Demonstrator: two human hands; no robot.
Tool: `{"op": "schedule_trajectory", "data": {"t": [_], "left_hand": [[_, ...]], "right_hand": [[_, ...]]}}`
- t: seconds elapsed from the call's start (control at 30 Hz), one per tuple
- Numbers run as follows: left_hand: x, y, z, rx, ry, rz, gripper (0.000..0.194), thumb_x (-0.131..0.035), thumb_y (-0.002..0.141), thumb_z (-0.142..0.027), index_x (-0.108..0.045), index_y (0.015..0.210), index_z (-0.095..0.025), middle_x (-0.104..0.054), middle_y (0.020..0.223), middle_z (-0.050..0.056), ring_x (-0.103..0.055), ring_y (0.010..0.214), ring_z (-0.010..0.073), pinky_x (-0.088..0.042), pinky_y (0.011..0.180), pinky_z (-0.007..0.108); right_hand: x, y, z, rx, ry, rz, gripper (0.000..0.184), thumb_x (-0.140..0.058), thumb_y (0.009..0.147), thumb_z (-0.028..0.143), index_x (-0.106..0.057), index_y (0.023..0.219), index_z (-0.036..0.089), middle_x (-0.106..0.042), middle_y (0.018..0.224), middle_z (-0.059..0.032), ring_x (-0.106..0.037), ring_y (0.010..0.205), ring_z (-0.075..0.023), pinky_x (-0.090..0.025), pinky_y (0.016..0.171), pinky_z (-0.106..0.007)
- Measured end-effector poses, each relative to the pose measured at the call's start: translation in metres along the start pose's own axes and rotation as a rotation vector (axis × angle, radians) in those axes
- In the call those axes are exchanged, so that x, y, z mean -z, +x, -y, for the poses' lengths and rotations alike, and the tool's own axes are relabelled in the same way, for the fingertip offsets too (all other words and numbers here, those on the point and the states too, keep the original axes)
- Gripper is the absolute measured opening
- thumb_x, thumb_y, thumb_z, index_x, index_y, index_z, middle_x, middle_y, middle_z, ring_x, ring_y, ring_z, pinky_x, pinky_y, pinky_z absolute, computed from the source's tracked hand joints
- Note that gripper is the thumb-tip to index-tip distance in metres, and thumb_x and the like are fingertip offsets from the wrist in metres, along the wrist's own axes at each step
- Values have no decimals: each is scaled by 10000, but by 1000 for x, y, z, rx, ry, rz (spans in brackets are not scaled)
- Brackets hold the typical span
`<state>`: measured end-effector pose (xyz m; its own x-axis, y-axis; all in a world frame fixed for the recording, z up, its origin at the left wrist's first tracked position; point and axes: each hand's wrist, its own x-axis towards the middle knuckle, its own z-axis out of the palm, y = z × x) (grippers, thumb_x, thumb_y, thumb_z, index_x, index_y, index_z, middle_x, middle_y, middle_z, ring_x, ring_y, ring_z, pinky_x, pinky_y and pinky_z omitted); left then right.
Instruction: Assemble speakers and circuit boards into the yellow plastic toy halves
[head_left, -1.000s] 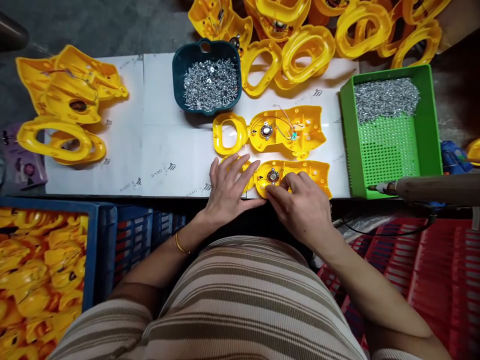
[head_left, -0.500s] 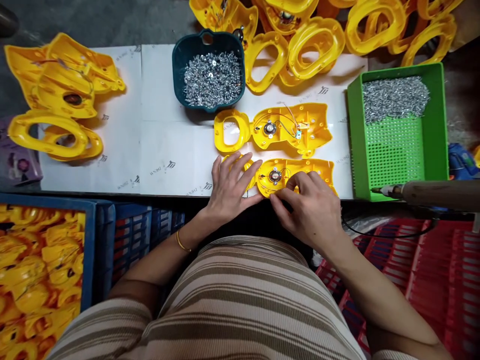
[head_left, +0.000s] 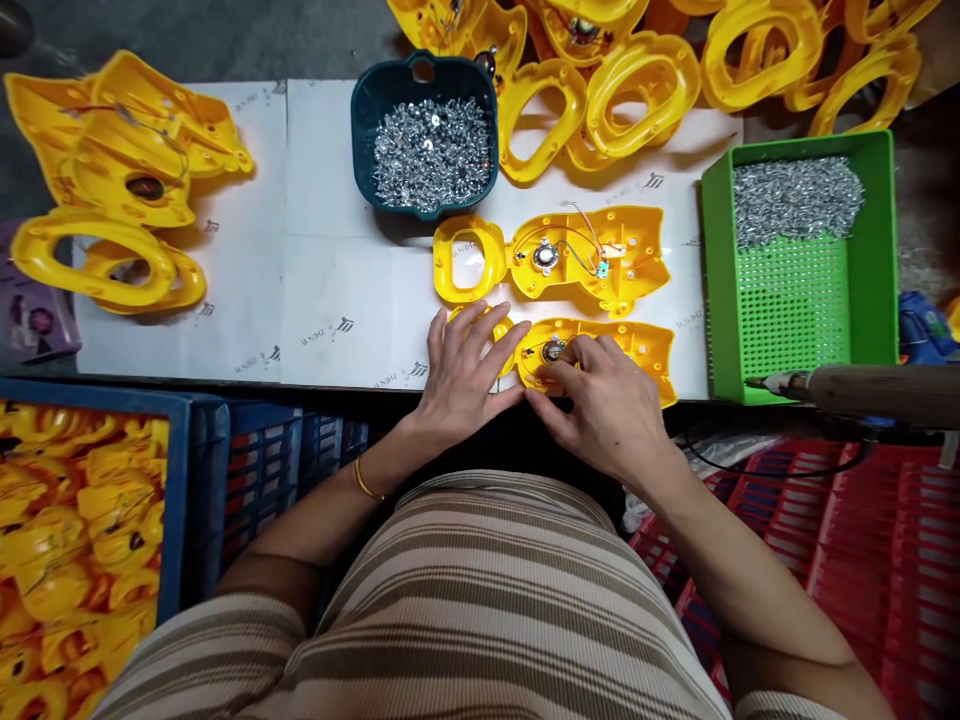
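Note:
Fingers spread, my left hand (head_left: 469, 375) lies over the yellow ring (head_left: 504, 372) at the left end of the nearer yellow plastic shell (head_left: 651, 350). My right hand (head_left: 611, 400) is bent over the middle of that shell, its fingers curled beside a small round speaker (head_left: 553, 351). What sits between its fingertips, if anything, is hidden. Just beyond lies a matching shell (head_left: 641, 245), open side up, with a speaker (head_left: 545, 256), thin wires and a small circuit board (head_left: 602, 269). A second yellow ring (head_left: 442, 262) rests against its left end.
A dark bin of screws (head_left: 360, 150) stands behind, and a green basket (head_left: 720, 290) with more screws is at right. A screwdriver-like tool (head_left: 862, 388) juts in there. Yellow parts (head_left: 161, 150) lie at left and back. Blue crates (head_left: 191, 480) and red crates (head_left: 847, 540) flank my body.
My right hand has moved slightly left and inward over the shell, so its fingers now reach the speaker. My left hand stays on the ring. The whole view has shifted slightly.

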<state>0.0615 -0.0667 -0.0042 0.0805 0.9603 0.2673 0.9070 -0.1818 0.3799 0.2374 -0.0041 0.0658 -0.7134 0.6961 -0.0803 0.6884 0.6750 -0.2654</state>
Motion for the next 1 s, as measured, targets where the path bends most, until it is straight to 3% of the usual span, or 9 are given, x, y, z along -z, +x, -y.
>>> {"op": "schedule_trajectory", "data": {"t": [0.17,0.27,0.4,0.53,0.67,0.73,0.83,1.0], "left_hand": [[8,1,-4,-13,-81,-62,581,-674,833,-571,-573,1327,-282,-479,1466,121,-398,1367,311,-209,1165,522],[14,4,-8,-61,-141,-119,442,-664,848,-558,-651,1217,-316,-513,1439,85,-424,1346,291,-261,1145,509],[16,14,-10,-111,-151,-186,163,-656,902,-367,-720,1048,-333,-657,1263,23,-485,1281,250,-336,1095,471],[19,26,-10,-209,-182,-284,94,-677,899,-305,-728,978,-312,-724,1114,3,-557,1191,224,-342,1085,476],[25,36,-16,-166,-265,-178,89,-667,905,-346,-747,922,-310,-729,1106,6,-544,1201,226,-362,1070,472],[26,42,-22,-139,-306,-115,120,-650,916,-346,-755,901,-291,-728,1115,16,-543,1197,225,-399,1047,455],[24,52,-34,-163,-356,-117,152,-649,918,-360,-762,877,-267,-734,1102,24,-554,1170,224,-438,1007,434],[12,67,-55,-244,-332,-90,174,-646,916,-377,-764,835,-277,-740,1084,17,-558,1171,236,-407,1021,453]], "right_hand": [[5,0,-11,-59,269,48,135,-593,922,285,-687,949,192,-604,910,-60,-550,853,-201,-393,676,-305],[8,1,-17,-93,396,39,135,-580,922,253,-690,957,183,-609,901,-60,-571,849,-196,-426,728,-310],[9,2,-19,-94,418,17,178,-561,931,253,-711,979,170,-615,866,-67,-584,837,-205,-439,725,-318],[12,-5,-17,-94,345,-51,214,-558,941,259,-709,1068,177,-649,929,-82,-599,857,-223,-465,726,-341],[19,-17,-14,-46,378,-285,251,-594,934,221,-658,1174,186,-665,1004,-79,-625,932,-200,-511,817,-333],[22,-23,-14,-23,465,-349,243,-586,937,190,-661,1168,204,-663,1013,-72,-645,894,-167,-535,779,-298],[22,-30,-16,-34,551,-410,233,-589,931,168,-687,1138,205,-668,1030,-78,-660,915,-160,-555,791,-296],[22,-44,-28,-242,704,-484,111,-677,879,249,-728,968,207,-713,914,-53,-676,801,-162,-576,695,-281]]}}
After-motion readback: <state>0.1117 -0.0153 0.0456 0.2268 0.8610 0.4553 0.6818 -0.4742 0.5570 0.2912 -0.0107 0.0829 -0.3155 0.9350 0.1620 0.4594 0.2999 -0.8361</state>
